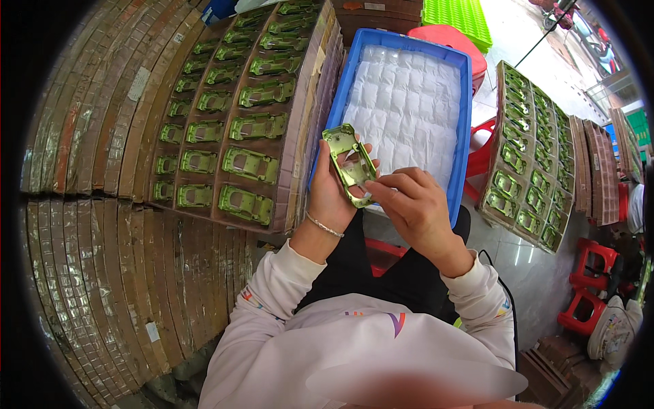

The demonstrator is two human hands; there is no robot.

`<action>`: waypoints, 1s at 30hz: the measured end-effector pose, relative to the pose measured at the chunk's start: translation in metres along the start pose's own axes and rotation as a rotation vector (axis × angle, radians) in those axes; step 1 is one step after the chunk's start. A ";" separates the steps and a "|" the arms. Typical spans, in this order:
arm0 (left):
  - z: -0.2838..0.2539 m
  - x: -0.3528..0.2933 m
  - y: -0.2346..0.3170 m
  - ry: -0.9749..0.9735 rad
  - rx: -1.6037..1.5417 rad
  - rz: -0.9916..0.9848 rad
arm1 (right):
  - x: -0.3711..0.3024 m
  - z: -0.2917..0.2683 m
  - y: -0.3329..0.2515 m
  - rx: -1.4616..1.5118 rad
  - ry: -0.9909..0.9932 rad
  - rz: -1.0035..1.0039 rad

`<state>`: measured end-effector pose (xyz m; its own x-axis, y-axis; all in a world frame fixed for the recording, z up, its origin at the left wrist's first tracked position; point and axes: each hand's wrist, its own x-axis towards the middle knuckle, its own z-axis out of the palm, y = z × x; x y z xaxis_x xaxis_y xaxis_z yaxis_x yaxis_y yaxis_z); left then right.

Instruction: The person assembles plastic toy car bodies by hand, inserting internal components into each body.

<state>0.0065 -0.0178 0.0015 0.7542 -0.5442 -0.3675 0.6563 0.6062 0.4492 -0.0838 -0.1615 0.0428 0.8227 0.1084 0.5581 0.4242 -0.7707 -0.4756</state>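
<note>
Above my lap, my left hand is closed round a shiny green toy car body shell, palm up, with the fingers behind it. The shell is tilted, and its window openings show through. At the shell's near end, my right hand is closed in a pinch, thumb and forefinger at the edge. A small whitish bit shows by those fingertips, too small to name. Just beyond both hands lies a blue plastic tray filled with rows of white wrapped packets.
On the left stands a divided cardboard tray of green car shells, beside tall stacks of cardboard trays. Another shell tray is on the right. Red stools, a red lid-like piece and a bright green crate stand around.
</note>
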 end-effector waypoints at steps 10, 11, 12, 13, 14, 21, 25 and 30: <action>0.005 -0.017 -0.014 -0.038 0.023 -0.008 | -0.014 0.003 -0.017 -0.233 -0.027 -0.081; 0.005 -0.018 -0.013 -0.065 0.013 -0.002 | -0.014 0.003 -0.017 -0.235 -0.025 -0.078; 0.005 -0.018 -0.013 -0.092 0.003 0.005 | -0.015 0.003 -0.017 -0.245 -0.028 -0.088; 0.004 -0.018 -0.013 -0.092 0.005 0.002 | -0.016 0.004 -0.018 -0.255 -0.032 -0.099; 0.004 -0.018 -0.012 -0.101 0.016 0.005 | -0.015 0.004 -0.019 -0.255 -0.031 -0.096; 0.013 -0.020 -0.012 -0.005 0.011 0.032 | -0.016 0.004 -0.023 -0.251 -0.005 -0.095; 0.005 -0.018 -0.014 -0.054 0.014 0.000 | -0.014 0.005 -0.022 -0.274 0.005 -0.097; -0.002 -0.018 -0.010 -0.137 0.047 -0.062 | -0.014 0.005 -0.019 -0.293 -0.076 -0.112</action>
<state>-0.0135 -0.0131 0.0025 0.7000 -0.6558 -0.2829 0.6975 0.5426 0.4680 -0.1012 -0.1451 0.0404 0.8076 0.2405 0.5384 0.3954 -0.8982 -0.1919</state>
